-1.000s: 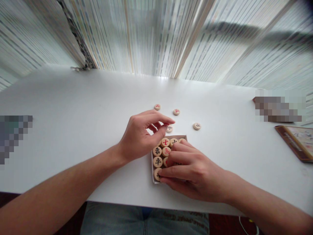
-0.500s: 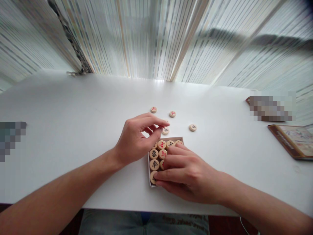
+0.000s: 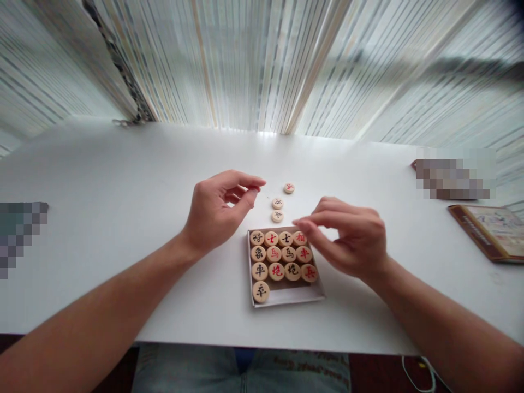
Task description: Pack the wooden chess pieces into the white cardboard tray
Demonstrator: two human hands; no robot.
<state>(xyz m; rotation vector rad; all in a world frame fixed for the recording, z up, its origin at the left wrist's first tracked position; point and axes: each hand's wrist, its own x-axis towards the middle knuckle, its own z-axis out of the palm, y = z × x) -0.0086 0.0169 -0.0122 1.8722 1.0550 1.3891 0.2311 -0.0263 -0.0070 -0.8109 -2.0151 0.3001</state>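
Round wooden Chinese chess pieces with red or black characters sit in rows inside a shallow open box [image 3: 286,297]. Its front row has only one black piece [image 3: 261,292], at the left. My left hand [image 3: 219,210] is raised beyond the box's left corner, thumb and forefinger pinched over a Chinese chess piece mostly hidden by the fingertips. At the box's far right corner, my right hand [image 3: 350,234] has thumb and forefinger together; what they hold, if anything, is hidden. Between the hands lie two black pieces [image 3: 277,216], with a red piece [image 3: 289,188] farther back.
The white table [image 3: 123,191] reaches back to a striped string curtain [image 3: 254,65]. A brown-edged booklet or flat box [image 3: 491,234] lies at the right, a blurred-out object [image 3: 450,180] behind it. Another blurred item [image 3: 20,234] stands at the left edge.
My right hand has left the front-row piece and moved up and right, uncovering the box. My left hand has moved up and left to the far red piece. The right-hand loose piece is now out of sight.
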